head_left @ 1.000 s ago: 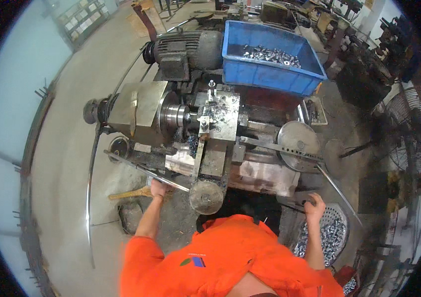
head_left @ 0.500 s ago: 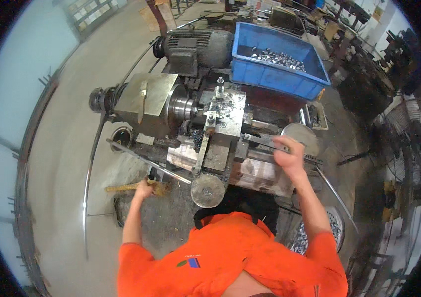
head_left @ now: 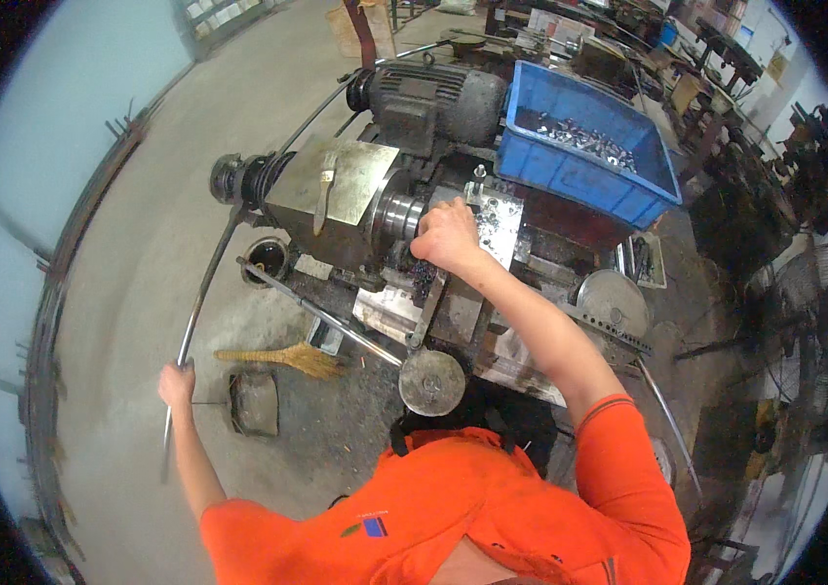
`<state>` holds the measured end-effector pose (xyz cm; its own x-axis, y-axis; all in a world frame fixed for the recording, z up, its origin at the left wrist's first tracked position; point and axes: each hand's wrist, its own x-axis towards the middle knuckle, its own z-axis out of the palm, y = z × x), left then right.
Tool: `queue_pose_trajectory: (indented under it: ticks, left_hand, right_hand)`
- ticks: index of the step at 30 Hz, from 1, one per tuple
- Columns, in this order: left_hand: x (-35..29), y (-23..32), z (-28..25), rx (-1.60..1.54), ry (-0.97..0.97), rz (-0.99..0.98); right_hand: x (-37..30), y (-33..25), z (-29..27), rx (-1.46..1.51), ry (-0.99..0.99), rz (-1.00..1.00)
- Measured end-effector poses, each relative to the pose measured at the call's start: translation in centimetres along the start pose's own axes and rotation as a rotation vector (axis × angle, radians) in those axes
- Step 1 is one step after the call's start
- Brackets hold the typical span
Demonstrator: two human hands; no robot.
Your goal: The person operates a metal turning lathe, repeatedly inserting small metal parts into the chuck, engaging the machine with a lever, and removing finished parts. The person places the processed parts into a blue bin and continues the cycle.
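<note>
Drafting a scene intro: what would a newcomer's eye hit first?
Probably the bright orange shirt across the bottom. Then the blue bin of small metal parts at upper right, and the left grip closed around a long bar at left.

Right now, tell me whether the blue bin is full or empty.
Neither: the blue bin is partly filled. Small metal parts lie inside, below the rim, with bare inner wall showing above them.

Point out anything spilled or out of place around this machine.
Dark debris litters the tool block, looking unswept; a straw broom lies on the dirty floor, loose rather than put away.
</note>
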<state>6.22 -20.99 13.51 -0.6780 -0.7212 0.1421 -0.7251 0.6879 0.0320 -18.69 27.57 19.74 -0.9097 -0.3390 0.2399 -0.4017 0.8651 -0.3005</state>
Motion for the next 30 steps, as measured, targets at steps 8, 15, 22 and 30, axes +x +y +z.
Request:
queue_pose_trajectory:
  ticks: [8, 15, 22, 30]
  left_hand:
    - [4.8, -1.2, 1.4, 0.104, 0.017, -0.129]
    - [-2.6, 2.9, -2.1, -0.146, -0.110, -0.147]
    - [-10.2, 7.5, -1.9, -0.158, -0.019, -0.075]
    - [-6.2, 7.7, -5.3, -0.205, -0.441, 0.286]
  right_hand:
    - [1.0, 0.4, 0.3, 0.008, -0.116, -0.044]
    - [1.3, 0.5, 0.3, 0.059, -0.148, -0.069]
    - [0.6, 0.2, -0.9, 0.003, -0.028, -0.107]
    - [-5.4, 2.3, -9.5, 0.839, -0.017, -0.060]
